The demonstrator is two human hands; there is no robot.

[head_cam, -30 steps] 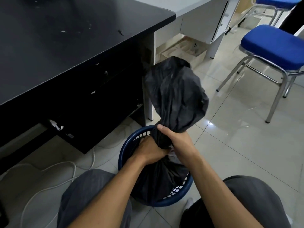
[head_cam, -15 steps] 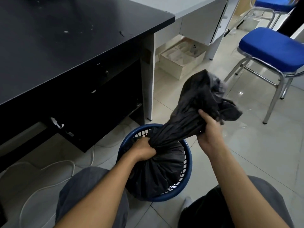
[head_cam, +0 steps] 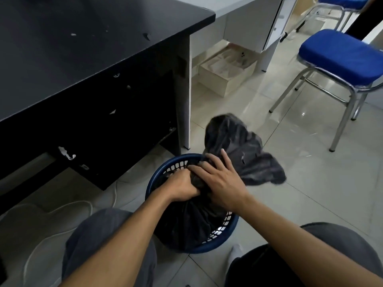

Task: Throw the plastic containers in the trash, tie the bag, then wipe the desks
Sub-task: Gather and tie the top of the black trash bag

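A black trash bag point(head_cam: 238, 146) sits in a round blue mesh bin point(head_cam: 219, 241) on the tiled floor between my knees. My left hand point(head_cam: 180, 185) grips the gathered neck of the bag just above the bin. My right hand point(head_cam: 219, 181) lies over the neck right beside the left, fingers spread and curling around the twisted plastic. The loose top of the bag flops away to the right over the bin's rim. The bag hides its contents.
A black desk point(head_cam: 83, 48) stands at the left, a pale grey desk point(head_cam: 238, 9) behind it with a cardboard box point(head_cam: 226, 73) underneath. Two blue chairs with chrome legs point(head_cam: 339, 56) stand at the right. White cables point(head_cam: 62, 212) lie on the floor at the left.
My right hand swung the bag's loose top down from upright toward the right, then came back to the neck beside my left hand. The left hand kept its grip.
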